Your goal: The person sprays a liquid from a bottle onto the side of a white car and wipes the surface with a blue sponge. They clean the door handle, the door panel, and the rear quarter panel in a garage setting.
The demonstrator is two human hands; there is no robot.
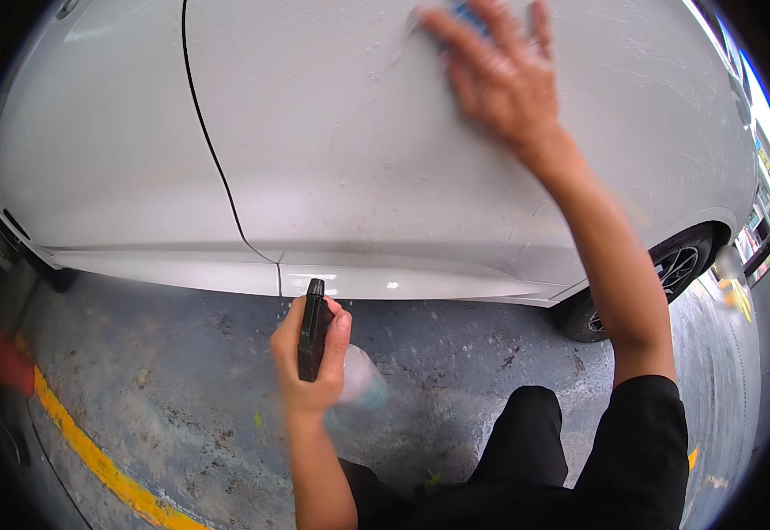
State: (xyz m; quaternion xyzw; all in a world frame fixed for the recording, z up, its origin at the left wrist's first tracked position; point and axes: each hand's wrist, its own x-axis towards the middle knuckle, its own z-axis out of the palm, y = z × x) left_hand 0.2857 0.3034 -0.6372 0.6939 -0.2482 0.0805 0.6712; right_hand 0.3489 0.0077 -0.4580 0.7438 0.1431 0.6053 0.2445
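Observation:
My left hand point(312, 358) grips a spray bottle by its black trigger head point(314, 331), the nozzle pointing at the car. Below the fist shows the bottle's translucent body point(363, 377), with a bluish tint low down. Against the white car's side panel point(332, 146), my right hand point(501, 73) is spread and blurred. Something blue point(470, 16) lies under its fingers, mostly hidden, so I cannot tell exactly what it is. Droplets and wet streaks dot the panel around that hand.
A dark seam point(209, 132) divides the car's panels. The sill point(385, 281) runs along the bottom, and a wheel point(676, 265) stands at right. A yellow line point(93, 457) curves over the worn grey floor point(226, 397). At far left is a blurred red object point(14, 368).

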